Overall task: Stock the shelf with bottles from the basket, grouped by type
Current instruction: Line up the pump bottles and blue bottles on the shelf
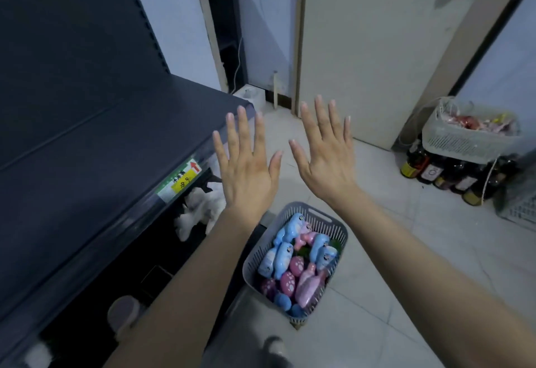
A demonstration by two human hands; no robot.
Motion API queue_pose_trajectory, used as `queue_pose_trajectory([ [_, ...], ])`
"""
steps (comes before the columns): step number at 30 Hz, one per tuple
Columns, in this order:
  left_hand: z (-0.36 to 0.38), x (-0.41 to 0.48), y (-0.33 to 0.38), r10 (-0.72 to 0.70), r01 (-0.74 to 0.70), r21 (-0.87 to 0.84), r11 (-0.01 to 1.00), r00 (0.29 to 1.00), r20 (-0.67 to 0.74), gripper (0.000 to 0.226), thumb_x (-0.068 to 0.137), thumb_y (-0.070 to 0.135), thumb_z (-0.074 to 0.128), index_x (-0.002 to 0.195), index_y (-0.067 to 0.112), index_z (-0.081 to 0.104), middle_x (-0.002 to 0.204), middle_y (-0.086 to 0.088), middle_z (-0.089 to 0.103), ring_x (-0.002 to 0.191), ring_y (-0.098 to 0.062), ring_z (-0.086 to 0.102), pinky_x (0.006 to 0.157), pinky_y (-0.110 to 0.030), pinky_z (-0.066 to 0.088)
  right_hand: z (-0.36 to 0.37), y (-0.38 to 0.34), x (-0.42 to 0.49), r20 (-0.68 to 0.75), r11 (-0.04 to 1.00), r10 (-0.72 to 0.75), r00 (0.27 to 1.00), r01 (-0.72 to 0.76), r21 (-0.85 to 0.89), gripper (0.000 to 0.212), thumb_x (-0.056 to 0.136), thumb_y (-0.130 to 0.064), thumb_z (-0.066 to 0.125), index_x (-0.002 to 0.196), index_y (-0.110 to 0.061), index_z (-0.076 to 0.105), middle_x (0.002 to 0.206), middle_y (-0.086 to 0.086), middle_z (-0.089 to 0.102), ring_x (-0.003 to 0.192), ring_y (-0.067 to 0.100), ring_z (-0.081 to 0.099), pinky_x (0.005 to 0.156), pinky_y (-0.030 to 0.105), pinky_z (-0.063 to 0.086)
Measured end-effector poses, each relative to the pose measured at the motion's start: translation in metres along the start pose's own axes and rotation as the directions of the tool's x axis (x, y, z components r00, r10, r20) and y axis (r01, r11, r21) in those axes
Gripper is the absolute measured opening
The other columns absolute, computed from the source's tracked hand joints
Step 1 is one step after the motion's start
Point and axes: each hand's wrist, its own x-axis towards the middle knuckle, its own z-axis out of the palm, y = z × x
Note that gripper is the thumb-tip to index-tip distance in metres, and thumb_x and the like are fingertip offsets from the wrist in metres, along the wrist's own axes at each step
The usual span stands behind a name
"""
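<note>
Left hand [246,164] and right hand [324,161] hover spread and empty; best lift only blue bottles [282,257] from the near basket [251,266] first, grouping them on the left shelf [101,141].

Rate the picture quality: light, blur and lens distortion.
Head view: dim, bluish light; the dark shelf shows little detail. Wide-angle distortion bows the door frame and stretches the forearms toward the bottom corners. The left hand and right hand are sharp; the bottles in the basket look soft, labels unreadable.

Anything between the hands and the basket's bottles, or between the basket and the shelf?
Nothing visible. The left hand and right hand hover open above the basket; its bottles lie uncovered, and the shelf sits beside it.
</note>
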Motion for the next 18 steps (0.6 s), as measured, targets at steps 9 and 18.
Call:
queue_pose_trajectory([
  [9,0.13,-0.024,0.009,0.076,-0.068,-0.036,0.997,0.946,0.316,0.067,0.091,0.046,0.026,0.145,0.008,0.017,0.153,-0.02,0.023,0.141,-0.031,0.01,0.113,-0.051,0.003,0.089,0.075,-0.037,0.293,0.987,0.13,0.947,-0.095,-0.131,0.063,0.093,-0.05,0.021,0.148,-0.017,0.02,0.155,0.01,0.019,0.144,0.029,0.014,0.114,0.047,0.009],
  [18,0.232,-0.087,0.013,-0.041,0.1,-0.059,0.993,0.775,0.631,0.071,0.095,0.053,0.012,0.14,0.005,0.038,0.145,-0.02,0.038,0.136,-0.035,0.03,0.111,-0.051,0.014,0.19,0.129,-0.09,0.519,0.967,0.09,0.85,0.05,-0.249,0.065,0.084,-0.051,0.04,0.138,-0.016,0.034,0.14,0.015,0.048,0.127,0.035,0.047,0.106,0.047,0.02],
])
